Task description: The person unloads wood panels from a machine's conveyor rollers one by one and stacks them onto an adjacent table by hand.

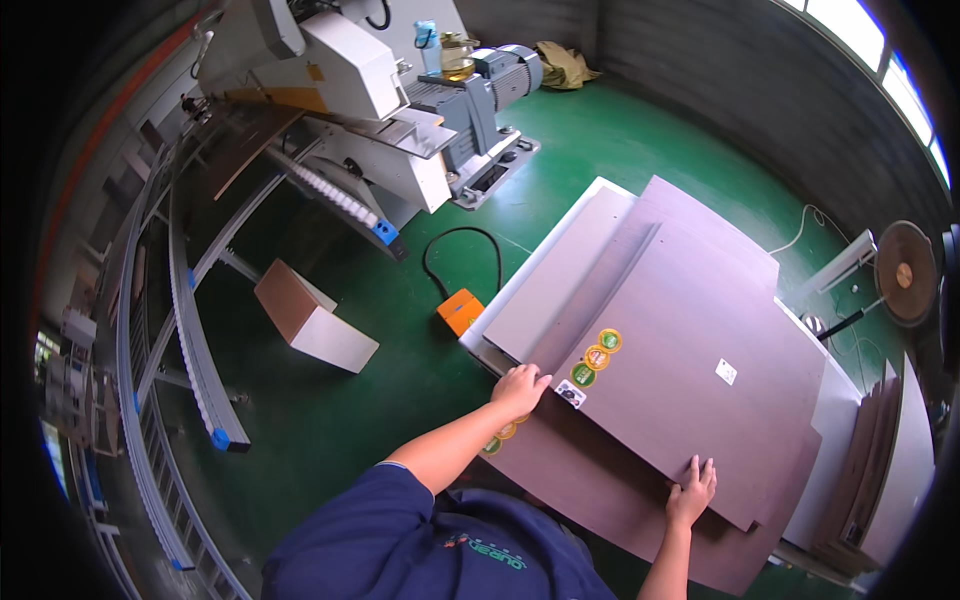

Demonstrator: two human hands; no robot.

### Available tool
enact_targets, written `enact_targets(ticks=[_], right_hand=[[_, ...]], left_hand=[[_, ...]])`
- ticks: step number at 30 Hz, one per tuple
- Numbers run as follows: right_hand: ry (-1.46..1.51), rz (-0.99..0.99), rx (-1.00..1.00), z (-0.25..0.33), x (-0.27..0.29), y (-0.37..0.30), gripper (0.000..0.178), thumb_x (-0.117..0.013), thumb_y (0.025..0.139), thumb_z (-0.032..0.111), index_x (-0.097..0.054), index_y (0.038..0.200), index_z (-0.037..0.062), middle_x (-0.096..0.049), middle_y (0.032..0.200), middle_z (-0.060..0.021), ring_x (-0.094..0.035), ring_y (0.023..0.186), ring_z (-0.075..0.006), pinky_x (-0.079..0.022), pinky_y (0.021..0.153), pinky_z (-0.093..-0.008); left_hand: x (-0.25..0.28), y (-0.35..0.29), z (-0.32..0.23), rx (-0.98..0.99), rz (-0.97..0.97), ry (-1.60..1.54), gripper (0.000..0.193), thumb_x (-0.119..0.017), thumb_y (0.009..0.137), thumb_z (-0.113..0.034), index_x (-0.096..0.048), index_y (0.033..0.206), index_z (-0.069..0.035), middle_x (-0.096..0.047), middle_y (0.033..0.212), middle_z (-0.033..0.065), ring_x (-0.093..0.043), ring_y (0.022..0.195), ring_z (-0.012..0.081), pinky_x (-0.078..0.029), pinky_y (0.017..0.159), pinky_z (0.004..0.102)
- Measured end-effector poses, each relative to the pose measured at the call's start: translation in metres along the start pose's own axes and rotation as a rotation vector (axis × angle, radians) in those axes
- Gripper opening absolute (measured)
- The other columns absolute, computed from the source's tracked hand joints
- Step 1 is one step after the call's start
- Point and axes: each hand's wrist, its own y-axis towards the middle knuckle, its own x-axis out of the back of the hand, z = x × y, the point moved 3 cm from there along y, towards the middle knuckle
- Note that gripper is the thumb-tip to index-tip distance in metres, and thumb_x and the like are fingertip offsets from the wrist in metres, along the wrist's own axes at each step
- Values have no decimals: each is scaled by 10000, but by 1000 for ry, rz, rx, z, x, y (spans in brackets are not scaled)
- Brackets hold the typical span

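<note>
Stickered brown panel (690, 340): left hand (520, 390) bunched at nine o'clock, pinch unclear, right hand (691, 494) spread at six; even support seemed best.

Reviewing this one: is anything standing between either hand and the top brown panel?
Nothing visible is. The left hand is right at the near left corner of the top brown panel, beside the round stickers; the right hand rests its fingers on the panel's top by the near edge.
</note>
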Motion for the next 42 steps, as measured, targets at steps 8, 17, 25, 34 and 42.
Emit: enact_targets(ticks=[8,17,25,34,42], right_hand=[[-18,-35,-31,-14,-6,9,706,-633,612,-30,-488,1288,118,-373,1400,-154,-349,1273,-353,-297,1061,-422],[19,-16,-30,20,-21,-4,694,-609,626,-25,-443,1298,26,-366,1382,-208,-341,1270,-368,-277,1074,-441],[95,-200,106,110,-28,-25,603,-616,644,-7,-479,1232,9,-445,1282,-199,-420,1178,-366,-359,987,-435],[194,-237,139,183,-14,-48,513,-684,667,180,-579,1128,-19,-589,1091,-232,-522,1053,-386,-389,956,-464],[245,-247,135,209,-37,-69,466,-710,683,208,-609,1076,-21,-602,1058,-229,-543,1008,-391,-416,921,-462]], left_hand=[[10,-71,95,294,-15,-91,365,-448,905,-434,-567,897,-89,-616,958,130,-576,951,326,-462,807,441],[58,-133,228,704,207,-177,591,-363,909,-505,-540,1154,3,-522,1229,244,-485,1165,382,-389,966,460],[87,-167,371,929,-105,-421,637,-341,918,-514,-522,1155,50,-487,1252,277,-438,1205,398,-357,1006,452],[227,-138,467,992,-641,-881,561,-345,917,-556,-451,1050,-22,-546,680,90,-559,483,197,-411,364,317],[359,-98,523,859,-876,-1181,762,-351,861,-666,-318,1324,-62,-538,1126,166,-616,815,277,-515,651,412]])
